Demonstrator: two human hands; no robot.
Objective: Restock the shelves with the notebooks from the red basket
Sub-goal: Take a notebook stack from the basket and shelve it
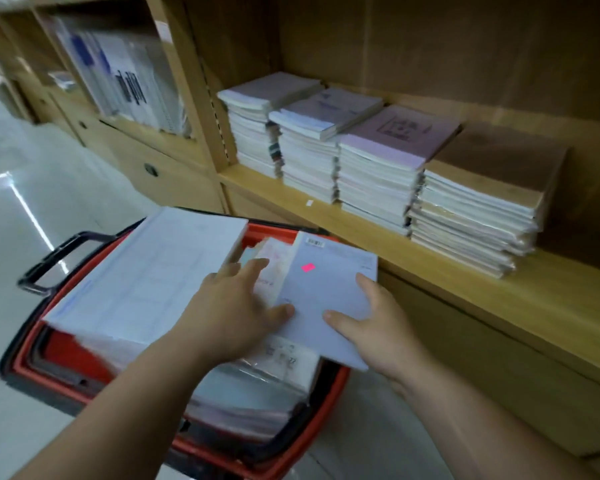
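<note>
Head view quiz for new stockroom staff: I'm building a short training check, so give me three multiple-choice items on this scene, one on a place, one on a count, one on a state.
1. Where does the red basket sit?
A. On the shelf
B. On the floor in front of the shelf
C. Inside a drawer

2. How many stacks of notebooks lie on the shelf?
A. Two
B. Four
C. Seven

3. What is the right hand doing?
A. Hanging free
B. Gripping the basket handle
C. Holding a pale notebook with a pink sticker

Answers:
1 B, the basket stands low, below the shelf edge.
2 B, four stacks stand side by side.
3 C, thumb and fingers clasp the pale notebook above the basket.
</note>
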